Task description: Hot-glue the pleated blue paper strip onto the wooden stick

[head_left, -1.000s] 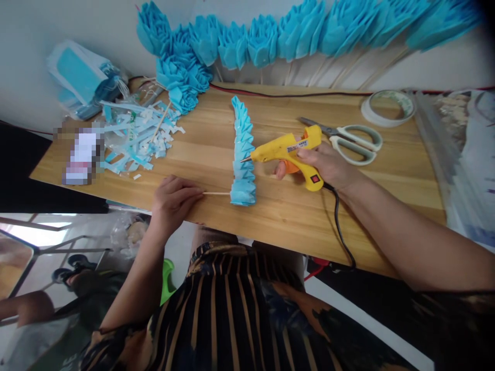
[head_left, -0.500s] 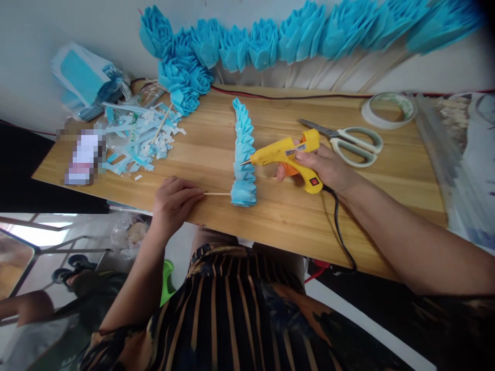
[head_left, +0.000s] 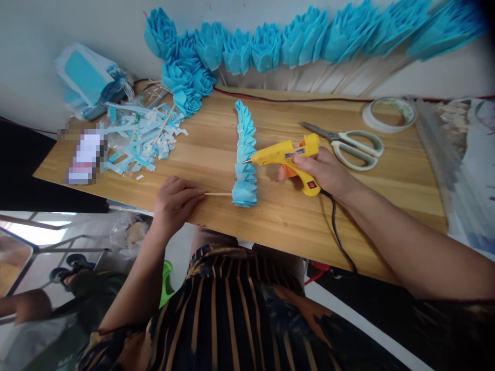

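My left hand [head_left: 178, 201] pinches the near end of a thin wooden stick [head_left: 218, 194] low over the table. Around the stick's other end a blue pleated strip [head_left: 246, 144] is partly rolled, and the rest of it stretches away from me across the wood. My right hand [head_left: 315, 167] grips a yellow glue gun [head_left: 282, 150], with fingers at its orange trigger. The gun's metal nozzle points left, at the middle of the strip; whether it touches cannot be made out.
White-handled scissors [head_left: 358, 147] and a tape roll [head_left: 389, 114] lie right. Blue scraps [head_left: 149, 136], a phone [head_left: 85, 154] and packed blue-white sheets [head_left: 87, 77] are left. Finished blue flowers [head_left: 266, 46] line the wall. The gun's black cord [head_left: 334, 226] hangs over the front edge. Another person's leg [head_left: 93, 293] shows lower left.
The whole view has shifted slightly. The glue gun's nozzle stays over about the same part of the strip, and my left hand keeps its hold on the stick.
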Demonstrator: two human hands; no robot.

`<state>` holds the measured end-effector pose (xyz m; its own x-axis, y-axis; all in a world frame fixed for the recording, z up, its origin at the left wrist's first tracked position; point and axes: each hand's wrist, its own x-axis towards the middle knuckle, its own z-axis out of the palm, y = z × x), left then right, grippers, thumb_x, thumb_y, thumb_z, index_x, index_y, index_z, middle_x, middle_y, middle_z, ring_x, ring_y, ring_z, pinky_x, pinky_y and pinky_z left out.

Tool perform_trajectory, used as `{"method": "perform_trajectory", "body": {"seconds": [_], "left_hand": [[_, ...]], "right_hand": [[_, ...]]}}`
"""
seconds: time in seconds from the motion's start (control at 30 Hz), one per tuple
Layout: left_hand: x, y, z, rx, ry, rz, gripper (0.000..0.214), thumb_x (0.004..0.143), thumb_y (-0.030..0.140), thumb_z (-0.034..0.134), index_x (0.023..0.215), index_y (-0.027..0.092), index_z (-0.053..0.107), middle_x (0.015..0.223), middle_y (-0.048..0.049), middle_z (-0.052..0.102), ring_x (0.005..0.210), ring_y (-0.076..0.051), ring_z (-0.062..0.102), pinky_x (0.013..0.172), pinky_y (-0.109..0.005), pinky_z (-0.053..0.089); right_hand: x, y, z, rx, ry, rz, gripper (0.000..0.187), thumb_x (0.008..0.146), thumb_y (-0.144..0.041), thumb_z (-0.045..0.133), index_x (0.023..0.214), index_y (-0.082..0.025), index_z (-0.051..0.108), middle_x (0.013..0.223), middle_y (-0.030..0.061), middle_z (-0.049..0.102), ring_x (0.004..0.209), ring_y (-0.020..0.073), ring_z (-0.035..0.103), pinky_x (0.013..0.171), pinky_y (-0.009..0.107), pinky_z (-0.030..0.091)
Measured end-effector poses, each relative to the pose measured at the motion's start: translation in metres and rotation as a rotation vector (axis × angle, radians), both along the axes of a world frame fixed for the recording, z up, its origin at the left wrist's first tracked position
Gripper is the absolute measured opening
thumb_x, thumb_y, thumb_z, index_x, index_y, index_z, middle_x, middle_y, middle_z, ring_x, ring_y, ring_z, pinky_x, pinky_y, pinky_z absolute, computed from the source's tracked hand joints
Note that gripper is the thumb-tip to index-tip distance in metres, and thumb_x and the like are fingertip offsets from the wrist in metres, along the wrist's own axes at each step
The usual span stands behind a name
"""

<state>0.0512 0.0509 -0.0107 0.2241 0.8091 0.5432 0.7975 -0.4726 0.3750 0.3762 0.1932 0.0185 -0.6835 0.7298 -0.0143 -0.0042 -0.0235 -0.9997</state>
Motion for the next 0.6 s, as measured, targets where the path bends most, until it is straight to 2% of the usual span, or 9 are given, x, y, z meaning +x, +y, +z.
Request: {"method": "perform_trajectory", "body": {"seconds": [0.23, 0.6], "left_hand": [[0.0006, 0.0, 0.0001, 0.023, 0.004, -0.015, 0.008, 0.096, 0.017, 0.07, 0.093, 0.018, 0.077, 0.088, -0.0051, 0.072, 0.078, -0.019, 0.062, 0.071, -0.035, 0.047], [0.0001, 0.0002, -0.0007, 0.032, 0.017, -0.018, 0.007, 0.095, 0.016, 0.07, 0.094, 0.019, 0.077, 0.089, -0.0051, 0.072, 0.079, -0.019, 0.063, 0.071, -0.034, 0.047]], "right_hand": [[0.0011, -0.0018, 0.0017, -0.027, -0.021, -0.017, 0.053, 0.078, -0.067, 0.079, 0.074, -0.014, 0.074, 0.072, 0.0076, 0.074, 0.066, 0.015, 0.068, 0.067, 0.025, 0.057], [0.0016, 0.0016, -0.0069, 0.109, -0.065, 0.046, 0.05, 0.084, -0.069, 0.073, 0.074, -0.02, 0.075, 0.074, 0.0059, 0.074, 0.066, 0.017, 0.068, 0.067, 0.032, 0.059]]}}
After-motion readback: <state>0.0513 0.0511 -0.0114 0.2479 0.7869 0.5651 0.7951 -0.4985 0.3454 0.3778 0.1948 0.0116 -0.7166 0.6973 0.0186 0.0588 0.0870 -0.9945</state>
